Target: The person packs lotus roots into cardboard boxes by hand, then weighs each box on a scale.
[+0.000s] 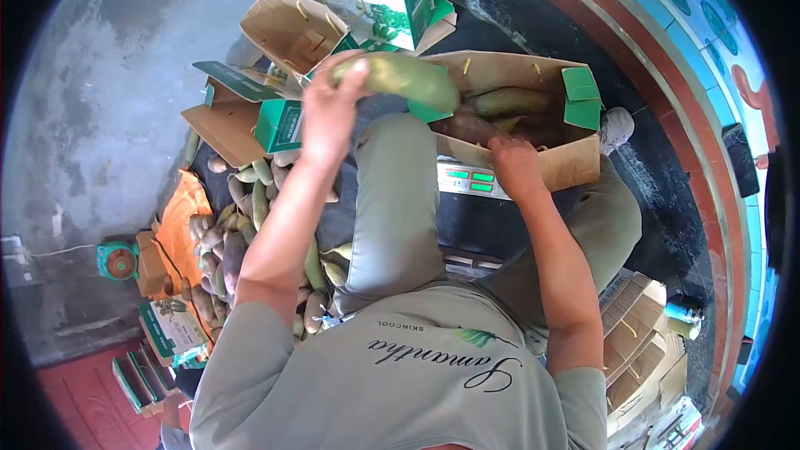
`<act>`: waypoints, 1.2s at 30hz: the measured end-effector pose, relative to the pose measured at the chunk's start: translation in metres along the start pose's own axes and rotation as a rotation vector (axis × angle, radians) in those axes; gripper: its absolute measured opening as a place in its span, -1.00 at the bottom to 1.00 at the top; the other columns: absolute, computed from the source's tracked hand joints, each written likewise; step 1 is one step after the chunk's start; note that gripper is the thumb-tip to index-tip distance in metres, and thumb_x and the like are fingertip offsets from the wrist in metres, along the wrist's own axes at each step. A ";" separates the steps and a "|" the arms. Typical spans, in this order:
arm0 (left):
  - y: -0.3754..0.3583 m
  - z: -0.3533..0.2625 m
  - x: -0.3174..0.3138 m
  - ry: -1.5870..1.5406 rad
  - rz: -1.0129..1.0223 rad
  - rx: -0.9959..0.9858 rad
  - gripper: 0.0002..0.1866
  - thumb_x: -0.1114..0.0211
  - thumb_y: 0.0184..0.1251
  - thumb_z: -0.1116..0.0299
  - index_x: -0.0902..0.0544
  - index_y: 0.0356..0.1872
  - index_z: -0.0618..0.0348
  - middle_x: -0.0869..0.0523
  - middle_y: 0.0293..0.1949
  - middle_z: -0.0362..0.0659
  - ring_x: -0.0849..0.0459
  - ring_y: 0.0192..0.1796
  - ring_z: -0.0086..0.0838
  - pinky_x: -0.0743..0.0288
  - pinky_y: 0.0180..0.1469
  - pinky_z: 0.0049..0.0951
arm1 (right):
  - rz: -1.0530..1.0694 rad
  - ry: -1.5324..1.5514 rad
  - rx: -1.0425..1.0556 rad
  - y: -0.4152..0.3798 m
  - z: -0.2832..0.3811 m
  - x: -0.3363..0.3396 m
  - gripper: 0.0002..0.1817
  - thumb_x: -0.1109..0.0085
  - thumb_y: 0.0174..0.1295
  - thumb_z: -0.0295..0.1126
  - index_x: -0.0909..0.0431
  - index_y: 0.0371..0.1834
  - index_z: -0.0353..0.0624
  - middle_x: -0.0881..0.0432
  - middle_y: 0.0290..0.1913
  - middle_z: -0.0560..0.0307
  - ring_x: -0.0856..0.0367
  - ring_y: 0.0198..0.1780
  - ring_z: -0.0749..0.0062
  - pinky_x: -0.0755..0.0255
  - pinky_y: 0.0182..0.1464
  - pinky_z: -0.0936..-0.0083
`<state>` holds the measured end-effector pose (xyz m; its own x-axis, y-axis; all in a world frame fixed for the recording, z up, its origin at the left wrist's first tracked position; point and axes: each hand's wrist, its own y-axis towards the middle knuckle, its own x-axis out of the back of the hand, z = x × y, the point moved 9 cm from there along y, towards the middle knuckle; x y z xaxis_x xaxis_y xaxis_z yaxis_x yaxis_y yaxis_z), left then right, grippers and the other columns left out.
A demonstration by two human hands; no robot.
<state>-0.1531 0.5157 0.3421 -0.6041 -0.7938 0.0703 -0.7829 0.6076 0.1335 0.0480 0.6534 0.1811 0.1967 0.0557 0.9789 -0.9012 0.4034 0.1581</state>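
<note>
My left hand (332, 104) is closed around a large green radish (408, 79), slightly blurred, raised left of an open cardboard box (571, 158) with green end flaps. Several radishes lie inside that box, among them a long green radish (512, 101). At the box's near wall is my right hand (518, 167), its fingers curled over the top edge and partly hidden inside. A digital scale (471, 181) with lit green displays shows just under the box's near side.
A pile of green and purplish radishes (235, 250) covers the floor at left, beside an orange sheet (187, 208). More open boxes (292, 29) and a printed green-and-white box (367, 0) stand at the back. Flattened cardboard (637, 333) lies at right.
</note>
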 end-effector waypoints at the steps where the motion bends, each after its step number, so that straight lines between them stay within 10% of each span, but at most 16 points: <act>1: 0.003 0.007 -0.021 -0.071 0.051 0.031 -0.68 -0.22 0.36 0.32 -0.54 0.04 0.29 -0.63 -0.09 -0.09 -0.60 -0.06 -0.49 -0.58 -0.09 -0.46 | -0.019 0.005 0.003 -0.001 0.000 0.002 -0.89 -0.11 -0.01 -0.46 -0.53 -0.37 -0.06 -0.62 -0.33 0.09 -0.63 -0.21 0.25 -0.43 -0.18 0.32; 7: 0.016 0.016 -0.058 0.030 0.155 -0.065 -0.68 -0.14 0.36 0.48 -0.51 0.11 0.31 -0.55 0.16 -0.02 -0.51 0.21 -0.38 -0.33 0.27 -0.42 | -0.011 0.002 0.008 -0.001 -0.001 -0.001 -0.89 -0.11 0.02 -0.45 -0.54 -0.36 -0.05 -0.62 -0.35 0.10 -0.63 -0.22 0.25 -0.43 -0.19 0.33; 12: 0.000 0.041 0.013 0.350 0.052 -0.077 -0.75 -0.12 0.37 0.47 -0.59 0.02 0.25 -0.66 0.00 -0.15 -0.58 0.07 -0.52 -0.35 0.19 -0.50 | -0.024 0.033 0.002 -0.002 0.003 0.001 -0.89 -0.10 0.04 -0.45 -0.53 -0.35 -0.06 -0.61 -0.35 0.10 -0.63 -0.22 0.26 -0.44 -0.22 0.33; 16: -0.033 0.085 0.087 0.666 -0.058 -0.094 -0.77 -0.19 0.24 0.47 -0.63 -0.09 0.23 -0.68 -0.14 0.03 -0.68 -0.12 -0.24 -0.51 -0.01 -0.40 | -0.010 0.030 0.006 -0.002 0.003 -0.001 -0.91 -0.09 0.04 -0.45 -0.52 -0.36 -0.06 -0.60 -0.35 0.11 -0.63 -0.23 0.25 -0.44 -0.21 0.33; 28: -0.250 0.318 0.275 1.173 0.134 0.947 -0.66 -0.19 0.19 0.16 -0.64 -0.02 -0.04 -0.65 -0.01 -0.01 -0.60 0.09 -0.16 -0.45 0.15 -0.22 | 0.068 0.031 0.026 -0.003 0.001 -0.009 -0.54 -0.31 -0.09 -0.43 -0.48 -0.03 -0.08 -0.60 -0.34 0.01 -0.59 -0.26 0.04 -0.46 -0.21 0.18; 36: -0.350 0.374 0.304 1.190 0.242 1.142 -0.61 -0.17 0.21 0.17 -0.58 0.07 -0.06 -0.64 0.05 -0.05 -0.58 0.14 -0.15 -0.44 0.17 -0.22 | 0.121 0.059 0.001 0.000 0.008 -0.001 -0.60 -0.27 0.02 -0.43 -0.49 -0.01 -0.04 -0.63 -0.24 -0.06 -0.61 -0.16 0.00 -0.47 -0.15 0.17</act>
<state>-0.1183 0.0711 -0.0534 -0.6964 0.0659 0.7146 -0.7166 -0.0090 -0.6974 0.0452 0.6461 0.1807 0.1082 0.1573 0.9816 -0.9201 0.3897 0.0390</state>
